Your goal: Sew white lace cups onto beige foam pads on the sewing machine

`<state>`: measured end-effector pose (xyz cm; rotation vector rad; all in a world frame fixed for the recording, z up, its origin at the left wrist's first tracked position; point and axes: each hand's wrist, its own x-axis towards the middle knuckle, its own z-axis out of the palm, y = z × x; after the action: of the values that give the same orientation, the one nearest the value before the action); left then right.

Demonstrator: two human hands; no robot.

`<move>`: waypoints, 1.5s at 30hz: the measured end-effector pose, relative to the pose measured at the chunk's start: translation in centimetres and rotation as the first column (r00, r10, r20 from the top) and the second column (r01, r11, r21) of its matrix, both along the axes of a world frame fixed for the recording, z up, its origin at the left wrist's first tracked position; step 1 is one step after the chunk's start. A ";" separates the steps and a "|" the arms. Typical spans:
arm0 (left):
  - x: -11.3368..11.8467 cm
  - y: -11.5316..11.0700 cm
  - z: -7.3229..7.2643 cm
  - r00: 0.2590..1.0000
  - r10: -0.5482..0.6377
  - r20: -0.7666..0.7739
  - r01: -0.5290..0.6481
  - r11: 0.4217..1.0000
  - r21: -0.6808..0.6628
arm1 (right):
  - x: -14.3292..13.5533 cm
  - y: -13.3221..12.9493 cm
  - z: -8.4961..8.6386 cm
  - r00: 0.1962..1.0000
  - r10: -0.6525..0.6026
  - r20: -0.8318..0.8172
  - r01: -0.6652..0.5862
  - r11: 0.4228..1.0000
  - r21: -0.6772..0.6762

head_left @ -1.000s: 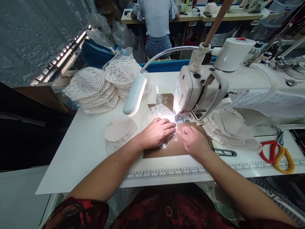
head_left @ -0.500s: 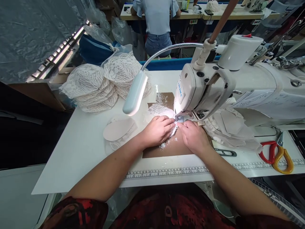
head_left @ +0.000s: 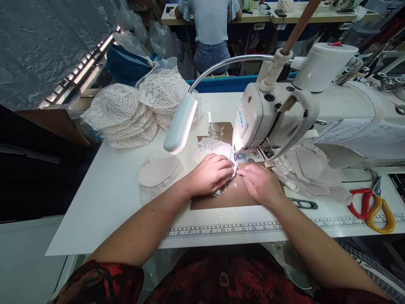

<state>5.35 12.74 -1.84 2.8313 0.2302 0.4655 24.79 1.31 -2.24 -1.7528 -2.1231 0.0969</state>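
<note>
Lace piece [head_left: 210, 145] sat flat at the needle end of the white sewing machine [head_left: 251, 118], on a brown sheet [head_left: 226, 202] with shiny patches. Near edge mostly covered by fingers, lit bright at the needle.

Left hand [head_left: 211, 174]: palm down on the lace, fingers laid out and close together, not clenched. Right hand [head_left: 261, 182]: on the brown sheet, fingers bent, fingertips at the lace's right edge. Couldn't tell if it was pinching the edge or just touching.

Lamp head [head_left: 180, 124] hung on its bendy neck, up and left of the lace. Pale oval pieces [head_left: 157, 172] lay in a low pile left of the left hand. Two lace stacks [head_left: 110, 105] stood side by side at the table's far left. Pale cut pieces [head_left: 310, 166] were heaped beyond the right hand, next to the machine.

Snips [head_left: 303, 204] lay beside the right wrist; scissors [head_left: 377, 199], one red handle, one yellow, farther right. Ruler strip [head_left: 224, 230] ran along the near edge of the white table [head_left: 104, 202], passing under the right forearm. Co-worker [head_left: 210, 25] sat at another table ahead, back turned.
</note>
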 end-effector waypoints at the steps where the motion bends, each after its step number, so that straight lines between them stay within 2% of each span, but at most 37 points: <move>1: 0.0 -0.1 0.0 1.000 -0.006 -0.009 0.006 1.000 0.000 | 0.0 0.0 0.0 1.000 -0.024 -0.017 0.024 1.000 0.009; 4: 0.1 -0.3 0.1 1.000 -0.020 -0.021 0.020 1.000 -0.006 | -0.1 0.0 0.2 0.996 -0.091 -0.019 0.091 0.996 0.009; 9: 0.2 -0.1 0.0 1.000 0.000 -0.020 0.000 1.000 -0.016 | -0.5 0.2 0.3 0.997 -0.017 0.073 0.022 0.998 -0.059; 13: 0.3 0.2 -0.2 0.999 0.028 -0.032 -0.028 1.000 -0.005 | -0.6 0.2 0.3 0.992 -0.014 0.123 0.026 0.995 -0.094; 26: 0.3 0.4 0.0 0.996 0.045 -0.081 -0.040 0.997 0.062 | -0.6 0.2 0.3 0.990 0.001 0.143 0.012 0.996 -0.084; 37: 0.5 0.5 -0.1 0.990 0.119 -0.076 -0.109 0.987 0.121 | -0.8 0.7 0.0 0.970 -0.105 0.218 0.119 0.991 -0.054; 43: -0.1 0.5 0.0 0.998 0.040 -0.046 -0.036 0.996 0.080 | -0.6 0.5 0.3 0.973 -0.167 0.158 0.179 0.982 -0.061; 45: -0.2 0.5 0.0 0.999 -0.002 -0.033 0.004 0.998 0.060 | -0.6 0.4 0.5 0.977 -0.150 0.153 0.161 0.985 -0.059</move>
<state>5.14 13.26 -1.83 2.8994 0.2217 0.4330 24.19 1.73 -1.79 -2.0184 -2.0972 -0.0010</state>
